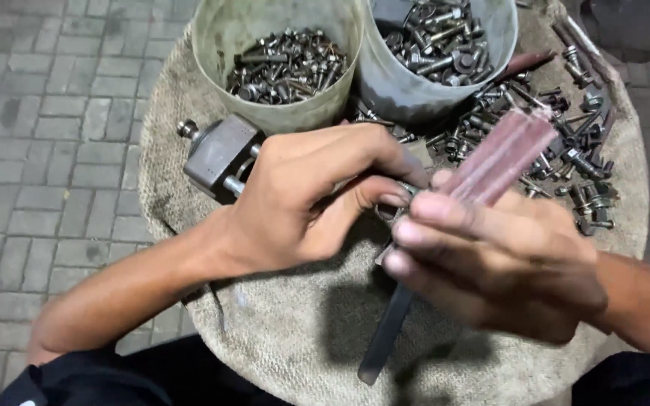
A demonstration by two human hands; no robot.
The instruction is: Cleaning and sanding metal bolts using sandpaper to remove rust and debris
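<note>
My left hand (pixel 306 199) is closed, its thumb and fingertips pinching a small metal part (pixel 399 201), perhaps a nut or washer, mostly hidden. My right hand (pixel 494 259) grips a tool with a reddish-brown ribbed handle (pixel 499 158) pointing up to the right and a flat dark metal blade (pixel 385 334) sticking out down-left below the fist. The two hands meet at the fingertips over a round surface covered in burlap (pixel 280 331).
Two buckets of bolts and nuts stand at the back: a greenish one (pixel 280 64) and a grey one (pixel 430 53). A grey metal block with a bolt (pixel 220 156) lies left of my left hand. Loose bolts (pixel 566 150) litter the right side. Paving bricks (pixel 47 150) lie below.
</note>
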